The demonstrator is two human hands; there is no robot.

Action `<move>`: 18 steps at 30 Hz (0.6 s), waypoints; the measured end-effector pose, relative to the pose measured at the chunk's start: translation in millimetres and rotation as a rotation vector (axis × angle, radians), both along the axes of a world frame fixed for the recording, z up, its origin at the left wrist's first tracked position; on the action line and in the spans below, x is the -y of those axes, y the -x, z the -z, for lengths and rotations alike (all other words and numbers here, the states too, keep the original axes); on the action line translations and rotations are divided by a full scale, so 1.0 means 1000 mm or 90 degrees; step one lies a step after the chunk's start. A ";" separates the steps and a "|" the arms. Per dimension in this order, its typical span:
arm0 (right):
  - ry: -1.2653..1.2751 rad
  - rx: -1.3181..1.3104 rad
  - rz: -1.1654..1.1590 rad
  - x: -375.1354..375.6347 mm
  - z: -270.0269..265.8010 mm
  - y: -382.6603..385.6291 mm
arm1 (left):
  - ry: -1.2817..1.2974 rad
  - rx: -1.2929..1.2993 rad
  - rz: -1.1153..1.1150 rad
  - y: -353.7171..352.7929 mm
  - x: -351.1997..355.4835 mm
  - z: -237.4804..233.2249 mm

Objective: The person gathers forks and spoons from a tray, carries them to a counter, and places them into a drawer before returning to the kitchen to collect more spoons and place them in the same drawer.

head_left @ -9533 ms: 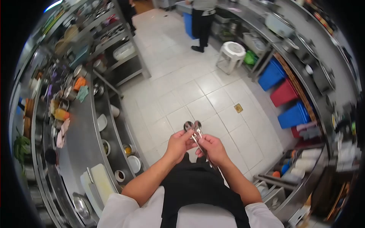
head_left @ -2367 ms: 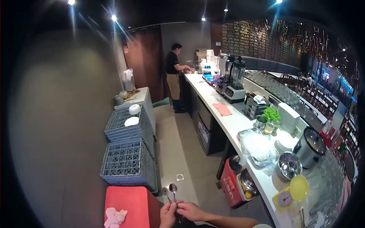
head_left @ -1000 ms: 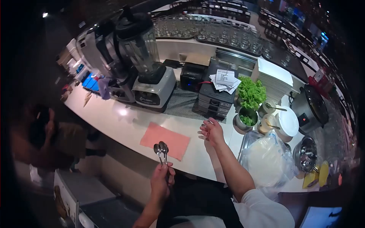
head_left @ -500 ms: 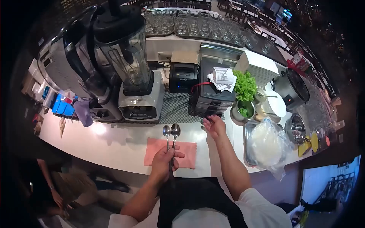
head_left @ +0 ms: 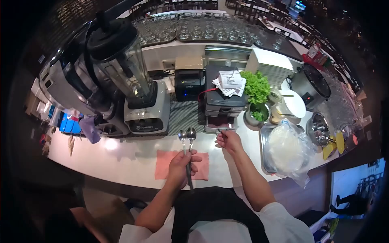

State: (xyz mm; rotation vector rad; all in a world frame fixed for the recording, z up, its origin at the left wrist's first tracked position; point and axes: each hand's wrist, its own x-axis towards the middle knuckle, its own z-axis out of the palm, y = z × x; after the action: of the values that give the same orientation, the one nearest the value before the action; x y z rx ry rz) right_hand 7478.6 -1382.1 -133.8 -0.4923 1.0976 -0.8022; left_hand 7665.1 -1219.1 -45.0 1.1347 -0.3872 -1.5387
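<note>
Two metal spoons [head_left: 187, 135] stand bowls up in my left hand [head_left: 181, 166], which is closed round their handles above a pink cloth [head_left: 162, 168] on the white counter. My right hand [head_left: 229, 141] is closed at the front edge of a pulled-out drawer [head_left: 221, 123], at the bottom of a dark drawer unit [head_left: 224, 101]. Printed slips of paper [head_left: 231, 83] lie on top of that unit. Leafy greens [head_left: 256, 87] rise from a metal pot [head_left: 257, 115] to its right.
Blenders [head_left: 146, 113] stand at the left, beside a small black printer [head_left: 189, 84]. Trays of glasses [head_left: 208, 30] line the back shelf. At the right are a metal tray [head_left: 265, 156] with a plastic bag [head_left: 287, 148], a metal bowl [head_left: 318, 128] and a cooker [head_left: 310, 87].
My right hand has moved down towards me, and the bottom drawer is now out. My left hand still holds the spoons, now slightly further right. The view has shifted a little.
</note>
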 end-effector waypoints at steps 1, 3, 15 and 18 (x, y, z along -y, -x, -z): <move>-0.008 0.006 -0.011 -0.007 0.007 0.004 | 0.002 -0.007 0.001 0.002 0.003 0.002; -0.004 0.033 -0.028 -0.017 0.020 0.015 | 0.004 -0.009 -0.001 0.005 0.007 0.007; 0.128 -0.174 -0.220 -0.088 -0.027 0.031 | 0.063 -0.117 -0.079 0.032 0.045 0.019; 0.377 -0.201 -0.349 -0.105 -0.052 0.016 | 0.081 -0.134 -0.094 0.036 0.050 0.023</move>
State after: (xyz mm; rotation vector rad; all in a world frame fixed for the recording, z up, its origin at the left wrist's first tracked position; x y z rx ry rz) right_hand 7463.0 -1276.9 -81.5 -1.3912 0.9264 -0.5555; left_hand 7629.0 -1268.8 -68.2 0.8737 -0.2488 -1.4662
